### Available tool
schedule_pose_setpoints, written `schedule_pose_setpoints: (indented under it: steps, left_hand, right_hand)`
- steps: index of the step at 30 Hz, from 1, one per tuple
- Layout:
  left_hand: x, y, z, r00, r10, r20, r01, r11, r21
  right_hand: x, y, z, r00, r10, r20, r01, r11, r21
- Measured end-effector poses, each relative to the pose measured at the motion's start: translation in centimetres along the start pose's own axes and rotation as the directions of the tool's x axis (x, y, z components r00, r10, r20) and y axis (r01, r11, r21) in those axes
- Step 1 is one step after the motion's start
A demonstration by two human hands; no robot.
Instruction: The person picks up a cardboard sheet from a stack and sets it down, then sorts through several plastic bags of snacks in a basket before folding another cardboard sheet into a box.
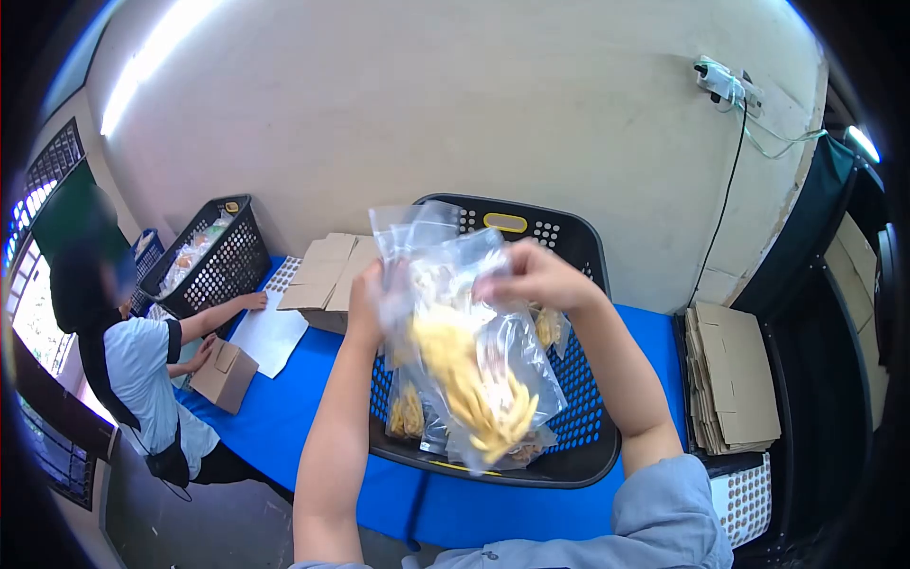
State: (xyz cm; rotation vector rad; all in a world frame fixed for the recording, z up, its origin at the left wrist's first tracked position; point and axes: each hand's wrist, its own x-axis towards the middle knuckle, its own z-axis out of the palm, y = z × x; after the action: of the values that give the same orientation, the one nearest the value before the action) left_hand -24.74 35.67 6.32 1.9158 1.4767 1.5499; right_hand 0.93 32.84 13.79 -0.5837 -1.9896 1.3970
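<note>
Clear plastic bags of yellow stick-like snacks (464, 365) hang upright in front of me, blurred by motion, over a black basket (592, 256). My left hand (368, 296) grips them at their left side, its fingers partly hidden behind the plastic. At the upper right of the bags, my right hand (538, 275) has its fingers pinched together on the plastic. Lower in the basket lie more small snack bags (407, 414), partly covered by the held ones.
The basket stands on a blue-covered table (313, 417). Left of it are an open cardboard box (327, 275), a white sheet (270, 332) and another filled basket (242, 251). A person (152, 370) there handles a small box (225, 376). Flattened cartons (744, 375) stand at right.
</note>
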Motion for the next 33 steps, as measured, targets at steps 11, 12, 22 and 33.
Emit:
schedule_pose_setpoints:
  steps: [11, 12, 22, 33]
  left_hand:
    - [-0.9, 1.0, 1.7, 0.893, -0.082, 0.442, 0.386, 0.642, -0.662]
    - [-0.8, 1.1, 1.6, 0.896, -0.080, 0.438, 0.382, 0.642, -0.665]
    - [0.3, 2.6, -0.7, 0.962, -0.097, 0.254, 0.262, 0.578, -0.773]
    - [-0.2, 2.5, -1.1, 0.964, 0.261, -0.055, -0.251, 0.957, 0.144]
  right_hand:
    - [2.5, 7.1, -2.0, 0.891, 0.049, -0.452, 0.193, 0.860, 0.472]
    - [2.6, 7.0, -1.2, 0.871, 0.092, -0.483, 0.186, 0.848, 0.496]
    - [2.7, 10.1, 1.3, 0.943, 0.121, -0.310, -0.064, 0.980, 0.188]
    - [-3.2, 19.4, 18.8, 0.957, 0.039, 0.287, 0.138, 0.808, -0.572]
